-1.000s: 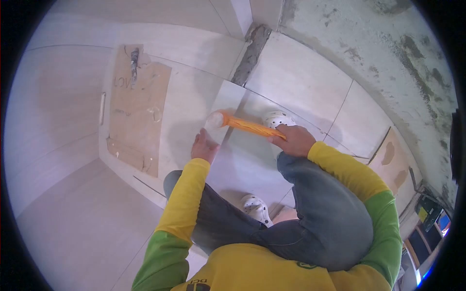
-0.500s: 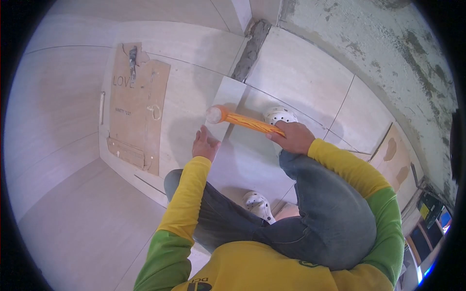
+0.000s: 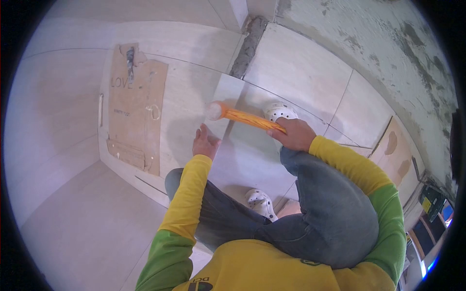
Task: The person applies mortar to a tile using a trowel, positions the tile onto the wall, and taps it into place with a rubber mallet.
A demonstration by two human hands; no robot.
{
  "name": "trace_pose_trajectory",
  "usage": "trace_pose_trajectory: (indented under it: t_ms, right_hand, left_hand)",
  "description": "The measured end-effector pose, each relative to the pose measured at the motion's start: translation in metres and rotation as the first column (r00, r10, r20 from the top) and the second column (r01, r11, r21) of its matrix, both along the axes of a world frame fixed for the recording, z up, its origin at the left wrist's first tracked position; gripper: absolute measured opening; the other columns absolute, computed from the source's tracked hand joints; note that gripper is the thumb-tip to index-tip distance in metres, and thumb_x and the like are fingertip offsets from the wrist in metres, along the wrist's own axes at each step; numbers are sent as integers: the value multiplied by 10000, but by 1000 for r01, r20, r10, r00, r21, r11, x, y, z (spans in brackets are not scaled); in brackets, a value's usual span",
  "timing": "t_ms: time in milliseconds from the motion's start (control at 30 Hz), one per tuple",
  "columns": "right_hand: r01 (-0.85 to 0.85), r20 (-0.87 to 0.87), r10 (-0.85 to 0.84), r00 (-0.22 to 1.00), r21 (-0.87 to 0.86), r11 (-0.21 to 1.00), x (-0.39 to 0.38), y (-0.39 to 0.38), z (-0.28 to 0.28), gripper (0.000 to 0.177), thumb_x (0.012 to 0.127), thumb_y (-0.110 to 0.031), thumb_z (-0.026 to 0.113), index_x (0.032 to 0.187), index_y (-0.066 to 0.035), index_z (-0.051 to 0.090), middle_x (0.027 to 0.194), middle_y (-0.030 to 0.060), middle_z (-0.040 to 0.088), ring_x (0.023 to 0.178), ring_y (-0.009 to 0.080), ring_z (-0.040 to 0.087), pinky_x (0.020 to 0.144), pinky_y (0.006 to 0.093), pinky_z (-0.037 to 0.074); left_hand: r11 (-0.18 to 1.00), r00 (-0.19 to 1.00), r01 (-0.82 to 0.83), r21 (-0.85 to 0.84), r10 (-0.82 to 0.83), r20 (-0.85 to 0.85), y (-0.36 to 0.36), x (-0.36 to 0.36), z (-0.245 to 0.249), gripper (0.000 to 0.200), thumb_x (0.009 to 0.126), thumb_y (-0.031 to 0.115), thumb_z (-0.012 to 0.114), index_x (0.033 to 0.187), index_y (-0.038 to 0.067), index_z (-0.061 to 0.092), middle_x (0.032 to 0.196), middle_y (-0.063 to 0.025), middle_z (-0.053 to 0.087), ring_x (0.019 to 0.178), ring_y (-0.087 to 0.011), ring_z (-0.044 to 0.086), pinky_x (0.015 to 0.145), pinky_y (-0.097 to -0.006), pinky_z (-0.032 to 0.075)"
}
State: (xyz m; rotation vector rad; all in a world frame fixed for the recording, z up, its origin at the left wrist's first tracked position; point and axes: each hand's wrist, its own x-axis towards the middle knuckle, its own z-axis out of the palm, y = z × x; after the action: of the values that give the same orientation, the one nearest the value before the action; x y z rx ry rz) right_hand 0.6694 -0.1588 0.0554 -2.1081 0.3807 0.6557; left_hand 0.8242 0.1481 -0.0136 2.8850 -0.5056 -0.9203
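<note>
My right hand (image 3: 294,134) is wrapped round the end of an orange mallet's handle. The mallet (image 3: 250,119) points left, its pale rounded head over the seam between floor tiles. Below that head, my left hand (image 3: 206,142) rests with fingers apart at the edge of a light grey floor tile (image 3: 252,155). Nothing shows in the left hand's fingers. A white clog (image 3: 280,111) on one foot stands just behind the mallet handle, and the other clog (image 3: 260,203) is nearer my body.
Flattened cardboard (image 3: 133,111) lies on the tiles at left, a dark-smeared tool (image 3: 130,63) on it. A strip of rough grey mortar (image 3: 250,46) shows between tiles at the top. A rough plastered wall (image 3: 378,53) rises at upper right, with another cardboard piece (image 3: 394,148) by it.
The view has shifted slightly. The mallet's head sits a touch higher over the tile seam; both hands keep nearly the same place and hold.
</note>
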Motion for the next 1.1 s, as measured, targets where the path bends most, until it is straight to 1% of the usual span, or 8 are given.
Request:
trace_pose_trajectory:
  t_ms: [133,233,433,500,733,833,1033,1100]
  right_hand:
    - [0,-21,-1,1000,-40,999,4,-1,-1,546,946,-585,468,993,-64,626,851,216,672,828,410,656,781,514,491]
    - [27,-7,-27,1000,0,1000,1,1,-1,544,945,-584,470,995,-65,628,842,218,671,825,412,657,782,512,494]
    - [27,15,-27,1000,-15,1000,1,4,-1,548,947,-580,469,985,-57,630,835,217,671,830,409,659,785,511,494]
    - [33,10,-33,999,-18,999,1,5,-1,549,946,-581,469,980,-56,628,831,216,670,827,410,658,784,511,494]
    - [26,7,-26,1000,3,1000,1,6,-5,570,942,-601,458,966,-56,622,852,217,671,842,414,656,786,511,493]
    - [17,-21,-18,1000,-17,1000,5,7,-4,571,942,-605,455,979,-60,623,861,219,670,850,412,655,788,513,490]
    - [7,15,-7,1000,20,1000,4,10,-4,567,938,-601,467,992,-59,623,863,220,670,842,415,650,794,512,486]
    - [2,8,-2,1000,-7,1000,7,12,-5,558,936,-592,480,981,-55,625,849,224,666,832,414,649,784,509,488]
  left_hand:
    - [1000,999,-28,-2,28,-21,-5,2,5,989,774,319,782,1535,55,208,1449,-297,415,1350,-395,426,1122,-395,370]
    - [1000,999,-27,6,27,-24,-4,2,6,990,773,323,784,1533,53,209,1448,-299,415,1345,-398,430,1120,-396,372]
    - [1000,1000,-13,4,13,-2,-1,3,2,986,763,329,790,1524,48,231,1434,-298,432,1318,-407,456,1109,-409,384]
    - [998,999,-33,-57,33,6,3,2,-2,965,748,288,801,1521,99,256,1454,-305,397,1296,-434,464,1102,-424,396]
    - [996,999,-47,-81,45,-18,3,4,1,961,735,287,807,1511,87,276,1435,-309,417,1268,-444,487,1084,-432,412]
    - [995,1000,-20,-101,22,21,5,3,-2,967,733,286,805,1511,84,269,1415,-313,436,1251,-449,499,1073,-435,421]
    - [991,998,-60,-118,60,-8,-3,5,12,942,725,274,804,1491,70,295,1382,-301,474,1256,-430,499,1063,-423,430]
    - [994,994,-71,-85,64,-86,-13,7,25,922,729,299,795,1475,56,312,1391,-277,478,1287,-409,479,1075,-418,418]
